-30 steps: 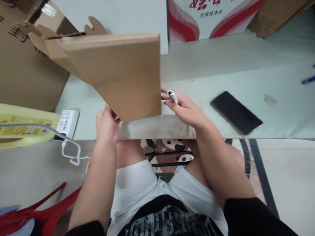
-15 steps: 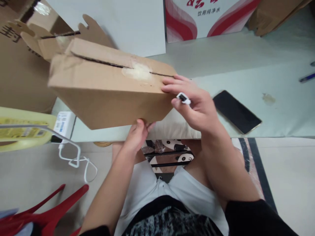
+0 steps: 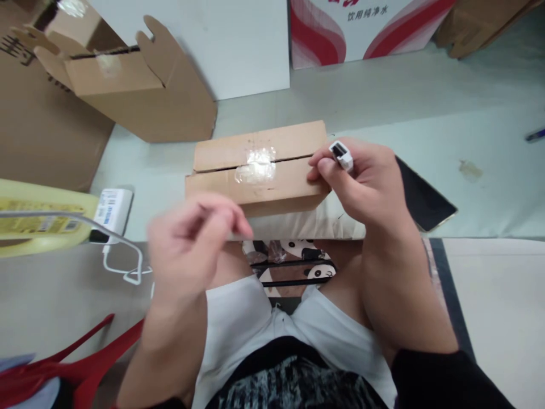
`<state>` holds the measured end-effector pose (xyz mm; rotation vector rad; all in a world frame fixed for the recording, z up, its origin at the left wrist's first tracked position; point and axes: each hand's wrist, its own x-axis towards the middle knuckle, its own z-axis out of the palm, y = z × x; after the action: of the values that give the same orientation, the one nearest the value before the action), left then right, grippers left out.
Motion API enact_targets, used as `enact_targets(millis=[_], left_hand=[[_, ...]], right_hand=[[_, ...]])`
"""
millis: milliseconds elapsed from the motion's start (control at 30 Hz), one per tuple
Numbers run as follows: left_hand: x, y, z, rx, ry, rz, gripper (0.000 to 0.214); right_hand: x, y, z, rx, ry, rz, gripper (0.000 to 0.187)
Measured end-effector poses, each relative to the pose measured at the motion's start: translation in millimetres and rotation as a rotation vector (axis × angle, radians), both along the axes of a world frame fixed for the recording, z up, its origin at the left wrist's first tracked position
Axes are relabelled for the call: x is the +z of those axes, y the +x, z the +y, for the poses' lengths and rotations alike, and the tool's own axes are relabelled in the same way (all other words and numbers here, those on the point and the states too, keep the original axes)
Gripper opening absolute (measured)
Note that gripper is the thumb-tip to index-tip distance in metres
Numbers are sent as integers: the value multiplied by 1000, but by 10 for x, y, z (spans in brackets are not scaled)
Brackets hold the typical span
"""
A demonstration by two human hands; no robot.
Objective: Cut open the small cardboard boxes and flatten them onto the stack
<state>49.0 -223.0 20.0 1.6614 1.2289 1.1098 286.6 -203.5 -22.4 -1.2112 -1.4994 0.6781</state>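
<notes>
A taped cardboard box (image 3: 289, 183) stands on the table near its front edge, its top seam facing up. My right hand (image 3: 361, 182) is closed around a small white tool (image 3: 342, 157) with a dark slot in its end; most of it is hidden in the palm. Fingertips of that hand touch the box's right end. Clear tape (image 3: 256, 165) covers the middle of the seam. In front of the box's left end is my left hand (image 3: 191, 244), apart from the box and blurred by motion, its fingers loosely bent.
A dark phone (image 3: 426, 196) lies right of my right hand. Behind to the left stands an open-flapped cardboard box (image 3: 149, 108), beside a white panel (image 3: 238, 51). A yellow bottle (image 3: 42, 218) and a white charger (image 3: 114, 213) with a cable are at left. A pen (image 3: 535, 136) lies far right.
The box has gone from tilted and raised to lower on the table, turned and farther right. My left hand has let go and moved left. My right hand keeps the white tool.
</notes>
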Motion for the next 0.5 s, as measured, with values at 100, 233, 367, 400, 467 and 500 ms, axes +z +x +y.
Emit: enact_targets(millis=[100,233,367,400,467,500], left_hand=[[-30,-64,367,201,247,457,17],[-209,-136,704,93,115,658,49],[-220,-116,690,123,68,734,49],[-211,-108,672,119,64,748,48],[-205,-101,651,110,67,762,48],[-211,-104,649,105,75,762,48]], right_hand=[[-16,15,-10,-40,-58,86,16],[-46,51,25,-218,86,243,17],[96,34,42,-519,378,391,36],[154,8,31,-557,403,407,43],[259,-71,-8,-543,378,456,55],[293,-117,-31,-518,368,495,56]])
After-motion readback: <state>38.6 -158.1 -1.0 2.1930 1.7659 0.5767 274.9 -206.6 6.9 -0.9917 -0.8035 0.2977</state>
